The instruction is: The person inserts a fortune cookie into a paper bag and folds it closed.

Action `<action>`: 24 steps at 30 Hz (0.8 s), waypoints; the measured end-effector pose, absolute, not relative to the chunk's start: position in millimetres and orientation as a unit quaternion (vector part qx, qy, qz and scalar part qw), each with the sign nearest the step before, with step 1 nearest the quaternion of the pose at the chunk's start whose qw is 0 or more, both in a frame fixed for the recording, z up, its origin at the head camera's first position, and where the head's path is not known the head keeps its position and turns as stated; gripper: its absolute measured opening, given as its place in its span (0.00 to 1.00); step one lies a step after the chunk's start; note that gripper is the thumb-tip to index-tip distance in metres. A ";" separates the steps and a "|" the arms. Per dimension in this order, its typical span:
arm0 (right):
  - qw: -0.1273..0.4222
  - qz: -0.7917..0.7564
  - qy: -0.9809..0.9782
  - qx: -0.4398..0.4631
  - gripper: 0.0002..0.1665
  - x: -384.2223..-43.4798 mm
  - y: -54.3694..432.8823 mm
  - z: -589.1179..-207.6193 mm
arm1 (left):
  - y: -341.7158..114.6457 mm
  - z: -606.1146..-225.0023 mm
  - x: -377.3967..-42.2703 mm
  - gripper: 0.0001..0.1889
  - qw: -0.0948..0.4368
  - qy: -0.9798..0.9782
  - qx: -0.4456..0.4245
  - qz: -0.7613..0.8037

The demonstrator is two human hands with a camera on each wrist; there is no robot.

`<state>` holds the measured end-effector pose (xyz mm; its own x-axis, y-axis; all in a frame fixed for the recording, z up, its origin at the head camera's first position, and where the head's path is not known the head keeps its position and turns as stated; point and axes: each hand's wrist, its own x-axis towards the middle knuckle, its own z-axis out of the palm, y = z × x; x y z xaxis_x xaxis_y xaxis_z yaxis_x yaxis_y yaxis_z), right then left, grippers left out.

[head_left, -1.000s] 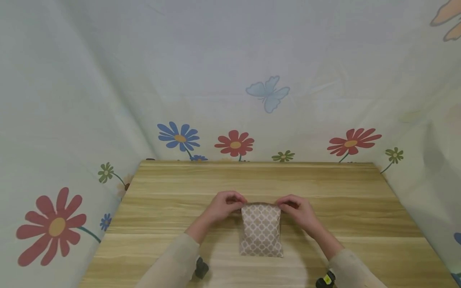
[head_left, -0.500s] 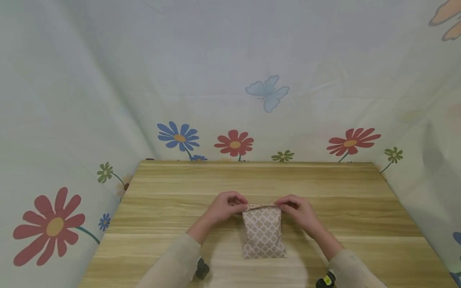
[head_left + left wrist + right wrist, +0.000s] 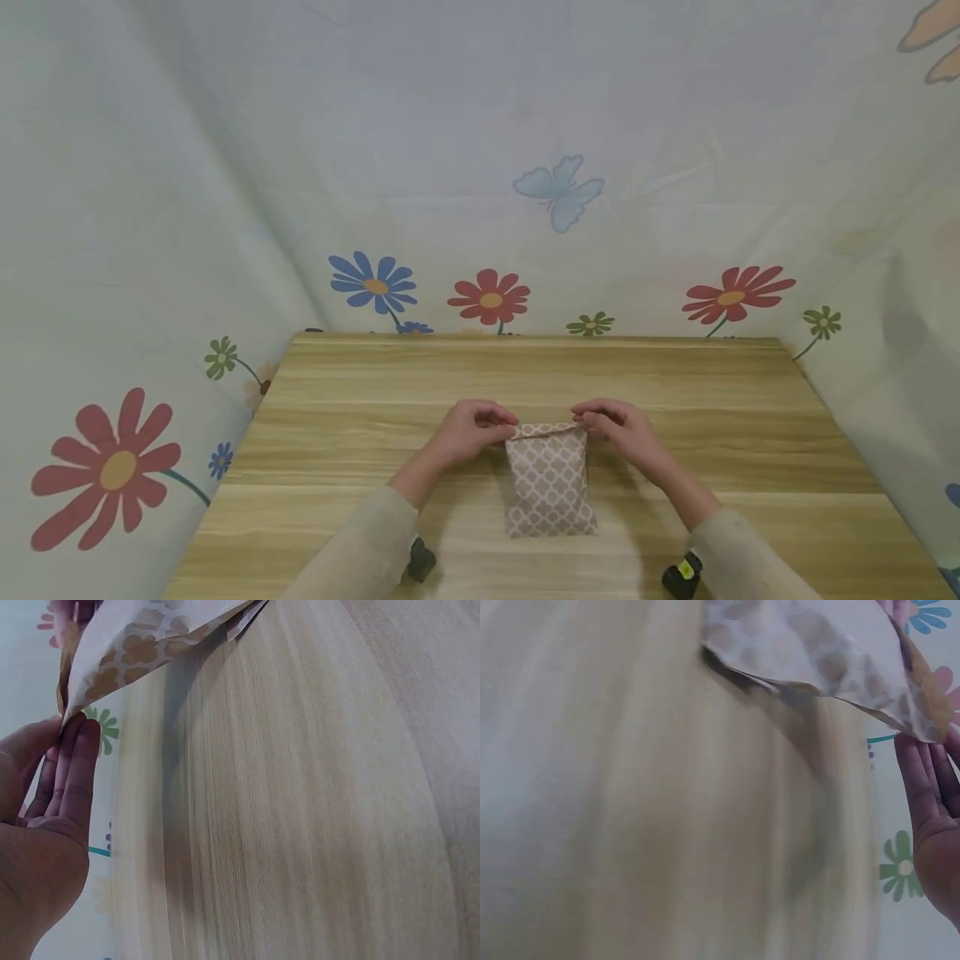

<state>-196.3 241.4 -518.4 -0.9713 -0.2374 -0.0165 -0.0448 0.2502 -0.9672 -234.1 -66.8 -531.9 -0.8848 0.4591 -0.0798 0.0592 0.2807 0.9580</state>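
A small tan paper bag with a white lattice pattern (image 3: 551, 487) lies in the middle of the table in the head view. Its far edge is turned over into a narrow folded strip (image 3: 543, 430). My left hand (image 3: 471, 432) pinches the left end of this fold between thumb and fingers. At the right end, my right hand (image 3: 624, 429) pinches the other corner. Both wrist views show the bag's edge raised off the wood, with the left fingertips (image 3: 82, 735) and right fingertips (image 3: 911, 750) at its corners. The bag's contents are hidden.
The wood-grain table (image 3: 360, 375) ends at a pale cloth backdrop (image 3: 450, 167) printed with flowers and butterflies. Dark wrist devices sit under the left cuff (image 3: 421, 560) and right cuff (image 3: 681, 577).
The bag's top edge has been folded over toward me, and the bag has shifted slightly nearer and to the right. My right hand's fingers have since moved up a little at their corner.
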 end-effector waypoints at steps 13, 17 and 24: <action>0.098 -0.428 0.872 -0.216 0.15 -217.3 225.0 -503.8 | -66.1 -531.2 -232.0 0.07 0.164 0.780 0.159 0.582; 0.109 -0.422 0.874 -0.216 0.11 -217.0 217.9 -506.2 | -64.9 -530.7 -230.7 0.07 0.168 0.774 0.152 0.591; 0.090 -0.424 0.876 -0.214 0.05 -214.9 208.0 -507.4 | -64.9 -527.5 -227.8 0.06 0.160 0.779 0.159 0.585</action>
